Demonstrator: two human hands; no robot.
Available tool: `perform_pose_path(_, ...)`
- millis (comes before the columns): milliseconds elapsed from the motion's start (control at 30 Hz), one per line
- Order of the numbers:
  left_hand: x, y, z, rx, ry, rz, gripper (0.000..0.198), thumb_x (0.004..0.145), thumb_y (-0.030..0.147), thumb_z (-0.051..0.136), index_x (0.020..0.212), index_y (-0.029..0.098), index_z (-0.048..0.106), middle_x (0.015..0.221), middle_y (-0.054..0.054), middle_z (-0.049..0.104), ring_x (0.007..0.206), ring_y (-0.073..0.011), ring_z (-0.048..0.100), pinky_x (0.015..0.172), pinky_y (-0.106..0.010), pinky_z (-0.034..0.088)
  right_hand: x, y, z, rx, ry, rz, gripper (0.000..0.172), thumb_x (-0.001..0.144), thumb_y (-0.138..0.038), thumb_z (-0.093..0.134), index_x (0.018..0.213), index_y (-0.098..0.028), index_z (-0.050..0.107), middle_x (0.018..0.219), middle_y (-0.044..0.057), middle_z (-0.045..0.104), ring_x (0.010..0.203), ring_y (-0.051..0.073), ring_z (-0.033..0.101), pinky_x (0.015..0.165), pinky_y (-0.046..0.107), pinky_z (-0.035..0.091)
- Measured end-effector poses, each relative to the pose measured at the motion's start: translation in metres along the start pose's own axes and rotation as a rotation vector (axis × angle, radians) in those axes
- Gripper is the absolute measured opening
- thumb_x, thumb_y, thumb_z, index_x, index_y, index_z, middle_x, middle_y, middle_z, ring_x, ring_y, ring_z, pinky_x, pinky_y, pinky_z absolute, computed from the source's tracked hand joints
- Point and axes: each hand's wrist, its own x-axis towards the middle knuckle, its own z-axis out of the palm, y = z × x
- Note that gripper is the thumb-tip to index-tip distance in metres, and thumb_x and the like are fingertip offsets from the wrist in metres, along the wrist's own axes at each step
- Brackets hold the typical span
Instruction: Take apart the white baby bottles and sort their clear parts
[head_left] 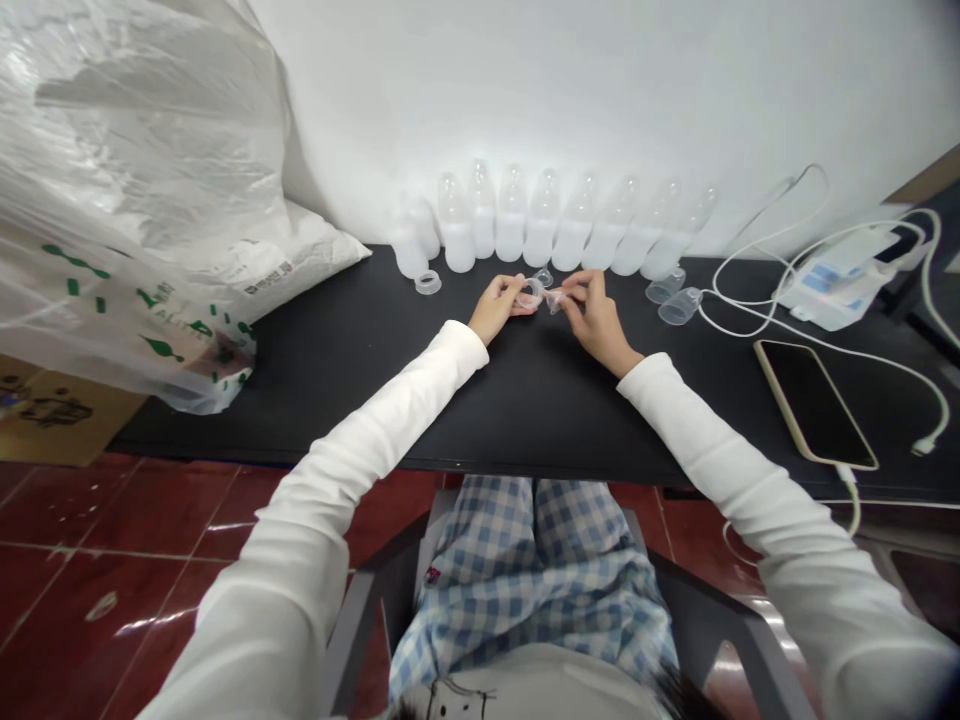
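Note:
My left hand (498, 305) is closed on a clear bottle collar ring (529, 293), held just above the black table (360, 370). A soft clear bottle nipple (553, 299) is pinched in the fingers of my right hand (596, 318), close beside the ring. Whether the nipple touches the ring I cannot tell. Just behind them lies another clear nipple-like piece (541, 276), partly hidden by the hands. A row of several white baby bottles (541, 225) with clear domed caps stands along the wall. Another collar ring (428, 283) lies at the row's left end.
Clear caps (681, 306) lie right of my right hand. Farther right are white cables (757, 303), a white power strip (836, 280) and a phone (816, 403) plugged in. Large plastic bags (150, 190) cover the table's left end, above a cardboard box (71, 415).

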Motion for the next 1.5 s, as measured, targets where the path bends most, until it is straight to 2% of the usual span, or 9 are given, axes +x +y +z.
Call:
perform_pose_path(167, -0.004, 0.000, 0.000, 0.056, -0.064, 0.069, 0.017, 0.106, 0.028, 0.059, 0.093, 0.019, 0.055, 0.078, 0.001, 0.072, 0.082, -0.0107, 0.076, 0.089, -0.029, 0.065, -0.002, -0.005, 0.002, -0.011, -0.048, 0.052, 0.037, 0.099, -0.061, 0.058, 0.107, -0.025, 0.059, 0.090, 0.005, 0.074, 0.081, 0.022, 0.073, 0.077, 0.039, 0.062)
perform_pose_path(333, -0.001, -0.007, -0.002, 0.139, -0.169, 0.141, 0.022, 0.100, 0.039, 0.070, 0.102, 0.020, 0.059, 0.083, 0.000, 0.076, 0.086, -0.0131, 0.078, 0.086, -0.029, 0.065, -0.001, -0.011, 0.000, 0.004, -0.016, 0.181, 0.038, 0.097, -0.064, 0.061, 0.102, -0.025, 0.060, 0.075, 0.002, 0.069, 0.071, 0.021, 0.069, 0.071, 0.037, 0.059)
perform_pose_path(467, -0.001, -0.013, -0.002, 0.165, -0.299, 0.208, 0.039, 0.092, 0.046, 0.078, 0.118, 0.021, 0.062, 0.095, -0.003, 0.080, 0.090, -0.0136, 0.079, 0.083, -0.025, 0.064, 0.000, -0.014, 0.002, 0.014, 0.057, 0.218, 0.039, 0.094, -0.063, 0.064, 0.103, -0.026, 0.058, 0.070, -0.001, 0.068, 0.065, 0.019, 0.067, 0.067, 0.035, 0.056)
perform_pose_path(633, 0.000, -0.015, -0.003, 0.177, -0.351, 0.241, 0.042, 0.086, 0.043, 0.083, 0.119, 0.021, 0.067, 0.100, -0.004, 0.080, 0.092, -0.0147, 0.079, 0.084, -0.026, 0.064, 0.002, -0.013, 0.003, 0.015, 0.051, 0.242, 0.045, 0.091, -0.066, 0.066, 0.108, -0.026, 0.056, 0.060, -0.007, 0.060, 0.054, 0.017, 0.058, 0.062, 0.033, 0.049)
perform_pose_path(800, 0.002, -0.013, -0.007, 0.165, -0.337, 0.256, 0.039, 0.088, 0.038, 0.082, 0.121, 0.020, 0.072, 0.098, -0.004, 0.079, 0.094, -0.0143, 0.078, 0.090, -0.028, 0.064, 0.003, -0.012, 0.002, 0.064, -0.017, 0.203, 0.051, 0.091, -0.073, 0.062, 0.110, -0.026, 0.055, 0.060, -0.008, 0.054, 0.053, 0.015, 0.050, 0.058, 0.031, 0.042)
perform_pose_path(967, 0.003, -0.014, -0.007, 0.181, -0.279, 0.237, 0.036, 0.092, 0.040, 0.078, 0.121, 0.019, 0.073, 0.093, -0.004, 0.079, 0.087, -0.0148, 0.078, 0.083, -0.027, 0.066, 0.001, -0.012, 0.001, 0.051, -0.065, 0.168, 0.050, 0.093, -0.074, 0.057, 0.111, -0.027, 0.051, 0.064, -0.007, 0.050, 0.056, 0.016, 0.049, 0.061, 0.033, 0.042)
perform_pose_path(1200, 0.001, -0.014, -0.009, 0.267, -0.273, 0.280, 0.027, 0.093, 0.033, 0.076, 0.116, 0.020, 0.074, 0.078, 0.000, 0.075, 0.070, -0.0126, 0.074, 0.073, -0.025, 0.063, 0.003, -0.006, 0.004, -0.074, -0.162, 0.140, 0.038, 0.100, -0.063, 0.050, 0.100, -0.026, 0.049, 0.070, -0.003, 0.058, 0.063, 0.017, 0.056, 0.069, 0.033, 0.045)
perform_pose_path(1300, 0.001, -0.015, -0.007, 0.297, -0.254, 0.288, 0.028, 0.090, 0.028, 0.078, 0.116, 0.019, 0.073, 0.075, 0.001, 0.073, 0.069, -0.0130, 0.073, 0.075, -0.027, 0.061, 0.003, -0.005, 0.004, -0.112, -0.153, 0.132, 0.034, 0.100, -0.059, 0.053, 0.098, -0.025, 0.053, 0.073, -0.001, 0.062, 0.062, 0.016, 0.055, 0.069, 0.033, 0.045)
perform_pose_path(1500, 0.001, -0.017, -0.004, 0.249, -0.176, 0.262, 0.029, 0.085, 0.021, 0.083, 0.107, 0.018, 0.064, 0.090, -0.002, 0.075, 0.075, -0.0114, 0.073, 0.081, -0.027, 0.059, 0.002, -0.004, 0.003, -0.037, -0.094, 0.148, 0.037, 0.096, -0.061, 0.058, 0.097, -0.025, 0.053, 0.079, 0.002, 0.064, 0.064, 0.017, 0.056, 0.065, 0.033, 0.048)
